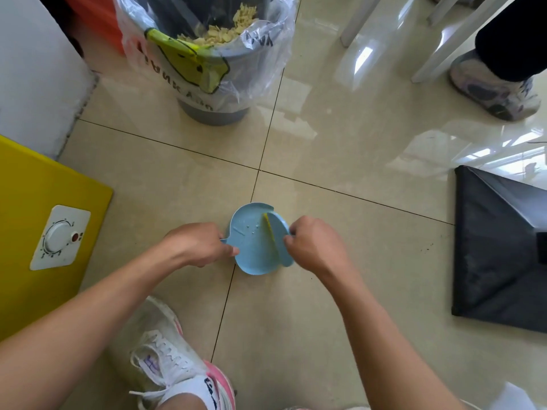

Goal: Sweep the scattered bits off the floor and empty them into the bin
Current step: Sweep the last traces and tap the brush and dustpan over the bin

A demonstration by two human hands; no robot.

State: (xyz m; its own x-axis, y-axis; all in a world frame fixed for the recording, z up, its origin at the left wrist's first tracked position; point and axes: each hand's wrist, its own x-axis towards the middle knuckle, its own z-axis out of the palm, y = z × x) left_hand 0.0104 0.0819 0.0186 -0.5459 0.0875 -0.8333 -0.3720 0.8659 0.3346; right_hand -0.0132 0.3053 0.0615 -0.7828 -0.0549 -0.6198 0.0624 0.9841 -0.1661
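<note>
There is only one view (so nothing is shared with another). It comes from the person's head and looks forward and steeply down at the shiny beige tiled floor (340,137). The two bare arms reach in from the bottom edge, so the middle of the floor is close. The wide lens bends the edges. The grey round plastic bin with a clear bag (213,110) sits farther off, at the top.

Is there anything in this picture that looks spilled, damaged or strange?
Little stands out. A few dark specks lie on the floor tiles near the black bag, right of the blue dustpan. The bin holds a pile of pale bits; its liner hangs loose. Nothing looks broken.
</note>
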